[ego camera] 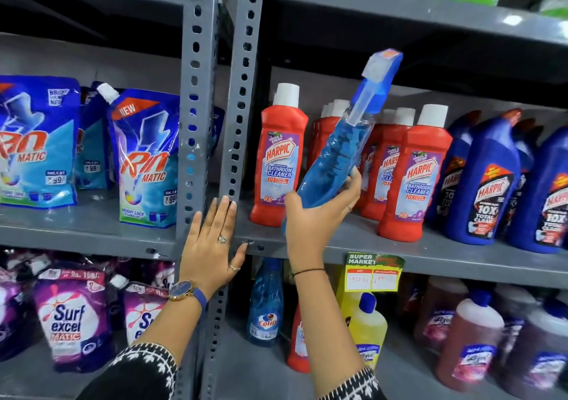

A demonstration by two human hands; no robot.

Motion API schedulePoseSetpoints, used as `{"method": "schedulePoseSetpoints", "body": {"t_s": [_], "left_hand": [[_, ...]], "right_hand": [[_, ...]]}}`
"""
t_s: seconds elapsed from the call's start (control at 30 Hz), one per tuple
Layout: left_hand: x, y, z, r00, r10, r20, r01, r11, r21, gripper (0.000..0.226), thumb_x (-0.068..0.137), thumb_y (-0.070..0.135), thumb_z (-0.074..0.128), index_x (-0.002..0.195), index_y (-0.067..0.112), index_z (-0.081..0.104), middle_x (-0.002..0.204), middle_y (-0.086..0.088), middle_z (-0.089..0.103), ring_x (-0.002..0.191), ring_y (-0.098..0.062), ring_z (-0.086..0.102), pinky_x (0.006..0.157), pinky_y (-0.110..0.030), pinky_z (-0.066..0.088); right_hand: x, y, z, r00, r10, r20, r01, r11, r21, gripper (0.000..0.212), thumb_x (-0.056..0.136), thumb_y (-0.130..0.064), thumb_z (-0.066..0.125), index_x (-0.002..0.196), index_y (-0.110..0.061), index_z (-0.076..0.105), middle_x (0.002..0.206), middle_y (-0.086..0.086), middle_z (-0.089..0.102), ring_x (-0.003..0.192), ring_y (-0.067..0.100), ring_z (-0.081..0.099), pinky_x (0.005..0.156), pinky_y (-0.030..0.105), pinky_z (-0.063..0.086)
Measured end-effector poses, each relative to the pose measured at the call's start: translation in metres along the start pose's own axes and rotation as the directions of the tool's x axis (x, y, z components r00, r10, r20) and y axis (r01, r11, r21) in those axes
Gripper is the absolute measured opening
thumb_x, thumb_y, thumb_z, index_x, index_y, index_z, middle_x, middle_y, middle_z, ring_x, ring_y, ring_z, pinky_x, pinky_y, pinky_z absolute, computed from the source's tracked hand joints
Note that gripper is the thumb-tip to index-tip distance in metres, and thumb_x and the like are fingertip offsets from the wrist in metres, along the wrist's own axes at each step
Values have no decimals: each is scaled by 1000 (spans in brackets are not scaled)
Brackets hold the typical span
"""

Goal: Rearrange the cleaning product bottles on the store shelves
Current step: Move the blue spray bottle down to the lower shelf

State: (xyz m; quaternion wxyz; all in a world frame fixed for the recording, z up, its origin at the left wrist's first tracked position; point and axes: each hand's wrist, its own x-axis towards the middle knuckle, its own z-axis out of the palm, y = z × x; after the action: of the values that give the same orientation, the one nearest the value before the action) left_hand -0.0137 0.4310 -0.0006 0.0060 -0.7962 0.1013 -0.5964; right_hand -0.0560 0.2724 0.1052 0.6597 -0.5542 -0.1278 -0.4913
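My right hand (319,212) grips the base of a blue spray bottle (341,150), which tilts up to the right with its trigger head near the upper shelf. It hangs in front of the red Harpic bathroom cleaner bottles (281,157) on the middle shelf (430,253). Blue Harpic bottles (488,184) stand to their right. My left hand (212,249) lies flat and open against the grey upright post (236,98), holding nothing. A second blue Colin bottle (266,304) stands on the shelf below.
Rin Matic pouches (147,157) fill the left bay, with Surf Excel pouches (70,316) beneath. On the lower right shelf stand a yellow bottle (367,329), a red bottle (298,341) and brownish Lizol bottles (470,335). A price tag (373,272) hangs from the shelf edge.
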Motion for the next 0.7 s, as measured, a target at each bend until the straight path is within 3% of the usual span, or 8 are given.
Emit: {"method": "schedulePoseSetpoints", "body": {"t_s": [0.07,0.13,0.27,0.37,0.47,0.57,0.63,0.7], "left_hand": [[0,0,0,1000,5,-7,-5,1000,-2,68,98,46,22,154,14,0,161,1,-5,147,-16,1,120,-36,-2],[0,0,0,1000,8,-19,-9,1000,-9,73,94,44,31,154,14,2,161,1,-4,147,-16,2,120,-36,-1],[0,1,0,1000,0,-26,-1,1000,-25,81,88,42,41,154,14,4,161,1,-2,147,-16,5,120,-36,1],[-1,1,0,1000,0,-10,0,1000,-18,82,86,41,41,154,14,3,161,2,-4,147,-15,4,120,-36,1],[-1,1,0,1000,1,4,-1,1000,-20,83,86,40,41,154,14,1,160,2,-5,147,-15,3,120,-37,0],[-1,0,0,1000,2,3,-2,1000,-18,81,88,40,40,154,14,0,160,2,-6,147,-16,3,120,-37,-1],[0,0,2,1000,-7,-9,7,1000,-8,77,92,39,37,154,14,-2,160,3,-7,147,-14,1,119,-36,-2],[0,-1,3,999,0,-38,0,1000,9,70,96,36,32,153,15,-3,160,3,-8,147,-14,2,119,-35,-2]], "right_hand": [[-14,-6,-4,998,-15,65,11,999,52,85,60,-13,66,133,-32,26,126,3,41,116,4,44,92,19,45],[-29,-7,-8,991,-20,131,5,994,110,83,62,-22,64,132,-38,24,131,-2,43,121,14,46,99,32,45],[-63,4,-21,974,-44,221,-2,979,204,72,74,-28,57,136,-32,20,129,-44,37,124,-14,37,97,6,32],[-86,28,-34,967,1,254,-58,975,217,63,81,-35,46,140,-29,23,141,-33,36,135,1,33,106,17,29],[-107,47,-44,954,32,298,-73,989,126,65,81,-45,49,142,-34,28,144,-17,38,136,12,35,109,30,30],[-130,63,-56,937,46,345,-53,999,11,60,83,-58,47,138,-47,27,136,-27,39,128,2,39,103,17,32],[-146,78,-64,931,75,358,-65,997,-41,62,80,-60,53,134,-38,33,131,-13,44,121,10,46,100,24,38],[-159,94,-71,917,144,371,-122,989,-82,65,72,-45,66,128,-29,37,125,4,45,114,17,50,97,35,45]]}}
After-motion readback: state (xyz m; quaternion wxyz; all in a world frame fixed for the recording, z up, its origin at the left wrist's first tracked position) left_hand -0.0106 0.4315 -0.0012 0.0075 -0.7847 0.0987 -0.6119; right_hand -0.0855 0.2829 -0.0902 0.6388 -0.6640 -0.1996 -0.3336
